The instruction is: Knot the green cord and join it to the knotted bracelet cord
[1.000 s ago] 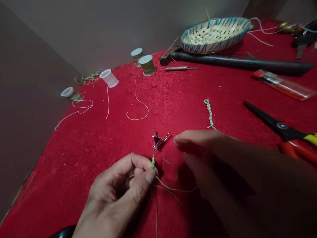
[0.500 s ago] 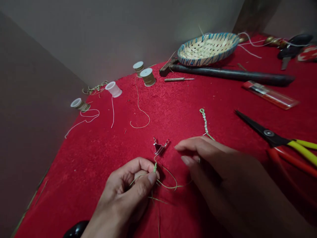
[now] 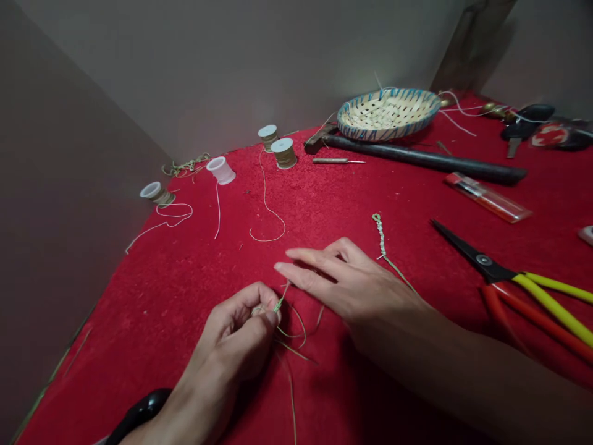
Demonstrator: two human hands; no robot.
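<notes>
While the left hand is clamping its fingers on the knotted cord at lower centre, seemingly to keep it taut, the right hand is hovering just beside it, fingers apart and empty.

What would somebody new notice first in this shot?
The bright red cloth stands out first, with two hands near the front: the left hand pinching a green knotted cord, the right hand open beside it. A blue-trimmed woven basket sits at the far edge, and scissors with yellow and red handles lie at right.
</notes>
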